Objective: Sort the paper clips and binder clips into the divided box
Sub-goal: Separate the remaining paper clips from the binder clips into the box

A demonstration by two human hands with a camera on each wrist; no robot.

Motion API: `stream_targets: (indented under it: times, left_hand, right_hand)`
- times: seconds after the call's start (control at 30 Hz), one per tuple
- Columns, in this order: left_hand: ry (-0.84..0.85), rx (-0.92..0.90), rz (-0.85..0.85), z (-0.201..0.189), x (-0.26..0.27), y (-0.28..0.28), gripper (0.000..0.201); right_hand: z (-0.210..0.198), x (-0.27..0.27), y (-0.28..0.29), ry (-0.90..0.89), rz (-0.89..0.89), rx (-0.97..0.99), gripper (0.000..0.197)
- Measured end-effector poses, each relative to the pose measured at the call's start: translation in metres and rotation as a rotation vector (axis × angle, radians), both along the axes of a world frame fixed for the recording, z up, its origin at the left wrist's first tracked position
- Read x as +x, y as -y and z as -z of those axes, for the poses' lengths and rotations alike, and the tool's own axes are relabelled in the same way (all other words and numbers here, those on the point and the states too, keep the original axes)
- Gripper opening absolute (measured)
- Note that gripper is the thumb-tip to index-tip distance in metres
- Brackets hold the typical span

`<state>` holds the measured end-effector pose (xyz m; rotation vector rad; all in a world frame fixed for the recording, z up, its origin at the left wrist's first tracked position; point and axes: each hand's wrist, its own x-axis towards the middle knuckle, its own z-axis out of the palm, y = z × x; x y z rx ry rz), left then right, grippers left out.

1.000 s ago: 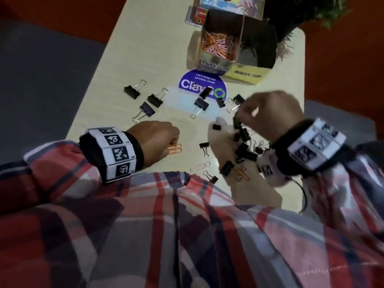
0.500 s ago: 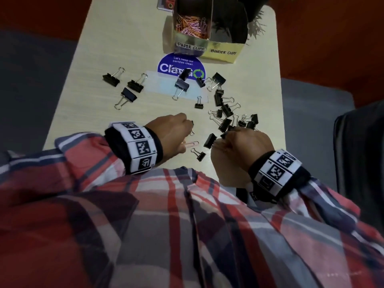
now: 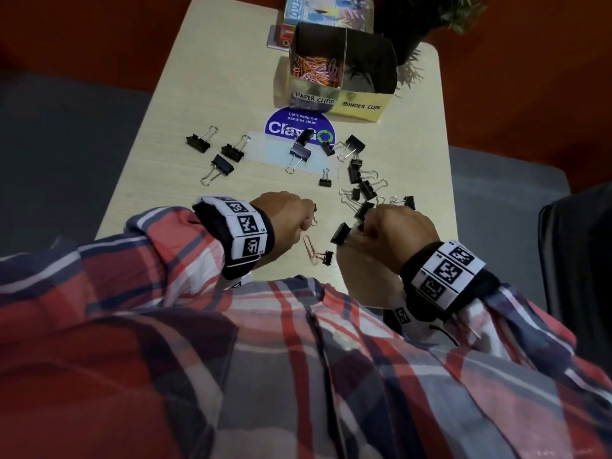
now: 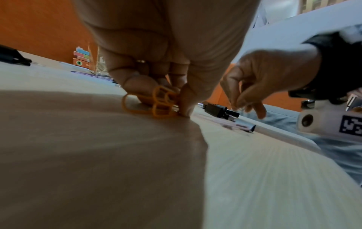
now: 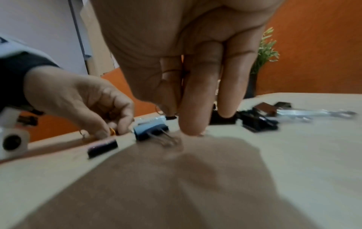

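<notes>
The divided box (image 3: 361,106) stands at the far end of the table, with pink and orange paper clips (image 3: 314,69) in its left compartment; the right compartment looks dark. My left hand (image 4: 172,105) pinches a few orange paper clips (image 4: 158,103) against the table. A pink paper clip (image 3: 309,248) and a small binder clip (image 3: 328,257) lie between my hands. My right hand (image 5: 176,120) has its middle fingertip on the table, while thumb and forefinger seem to pinch a small black binder clip (image 5: 170,117). A larger binder clip (image 5: 150,131) lies just left of it.
Several black binder clips (image 3: 361,187) are scattered over the middle and right of the table, three more (image 3: 218,154) at the left. A round blue sticker (image 3: 299,125) and a clear sheet lie before the box. A plant pot (image 3: 407,34) and books stand behind it.
My right hand came down from above the clip pile to the near table edge. My left hand shifted right and forward with the orange paper clips.
</notes>
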<state>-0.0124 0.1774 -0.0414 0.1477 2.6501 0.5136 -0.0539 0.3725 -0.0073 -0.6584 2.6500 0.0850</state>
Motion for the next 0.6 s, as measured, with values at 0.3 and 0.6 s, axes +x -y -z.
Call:
stream_targets:
  times: [0.3, 0.6]
  left_hand:
    - [-0.018, 0.144, -0.201, -0.009, 0.002, 0.033, 0.019]
    - [-0.156, 0.255, -0.473, -0.031, -0.009, 0.095, 0.017]
  right_hand:
    - [-0.001, -0.003, 0.078, 0.024, -0.331, 0.092, 0.021]
    - [0.003, 0.014, 0.061, -0.02, -0.726, 0.09, 0.04]
